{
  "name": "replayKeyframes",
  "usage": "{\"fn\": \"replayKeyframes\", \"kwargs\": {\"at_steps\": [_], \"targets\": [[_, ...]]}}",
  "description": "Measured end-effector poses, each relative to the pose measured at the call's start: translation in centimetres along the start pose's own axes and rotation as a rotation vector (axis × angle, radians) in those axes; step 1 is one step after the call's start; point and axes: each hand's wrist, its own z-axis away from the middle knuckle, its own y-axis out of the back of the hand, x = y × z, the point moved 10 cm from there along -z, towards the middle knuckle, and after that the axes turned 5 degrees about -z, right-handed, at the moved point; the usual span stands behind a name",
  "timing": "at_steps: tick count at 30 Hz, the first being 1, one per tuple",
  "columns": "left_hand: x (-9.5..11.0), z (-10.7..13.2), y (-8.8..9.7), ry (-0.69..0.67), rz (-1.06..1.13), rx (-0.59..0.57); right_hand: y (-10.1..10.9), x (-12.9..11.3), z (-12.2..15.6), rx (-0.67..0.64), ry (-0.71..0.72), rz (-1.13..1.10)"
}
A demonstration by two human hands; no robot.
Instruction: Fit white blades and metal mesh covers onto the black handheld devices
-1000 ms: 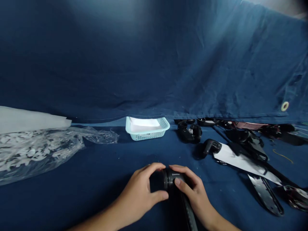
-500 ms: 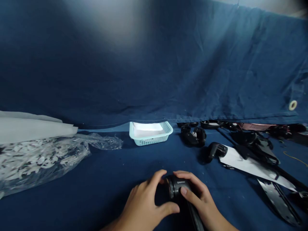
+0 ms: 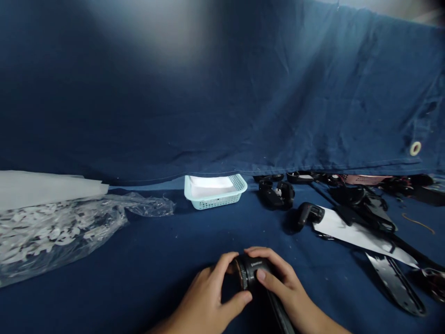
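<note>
Hands meet at the lower centre of the head view: left hand [image 3: 208,301] wraps the ribbed ring while right hand [image 3: 281,287] clasps the black cylindrical part [image 3: 252,273] (a twisting step, seemingly). Next calls for a firm counter-hold. Basket [image 3: 215,200] sits mid-frame.

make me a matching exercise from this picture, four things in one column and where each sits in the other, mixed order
Things
1. round black ribbed plastic part
2. pale green perforated plastic basket
3. crumpled clear plastic bag
4. flat white paper strip

Places
A. far left of the blue cloth
B. at the back centre, below the hanging cloth's hem
C. right side, among the black parts
D. near edge, between the left hand and right hand

Pairs: 1-D, 2-B, 3-A, 4-C
</note>
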Motion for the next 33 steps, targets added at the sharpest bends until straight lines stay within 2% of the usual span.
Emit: {"fn": "replayKeyframes", "kwargs": {"at_steps": [5,9,18,24,29,33], "targets": [[-0.1,0.0,0.1,-0.059,-0.064,0.039,-0.3,1.0,0.2,-0.017,-0.089,-0.063],[-0.6,0.0,0.4,-0.029,-0.007,0.029,0.2,1.7,0.2,0.005,-0.122,-0.103],[-2.1,-0.6,1.1,-0.005,0.031,0.068,-1.2,2.6,-0.4,-0.142,-0.281,-0.269],[-1.8,-0.7,1.3,-0.024,0.123,0.072,-1.5,2.6,-0.8,-0.203,-0.234,-0.282],[-1.9,-1.1,1.2,-0.036,0.148,-0.016,-1.3,2.8,-0.7,-0.213,-0.218,-0.257],[-2.3,-1.2,1.1,-0.058,0.182,-0.041,-1.2,2.9,-0.6,-0.202,-0.197,-0.26]]}}
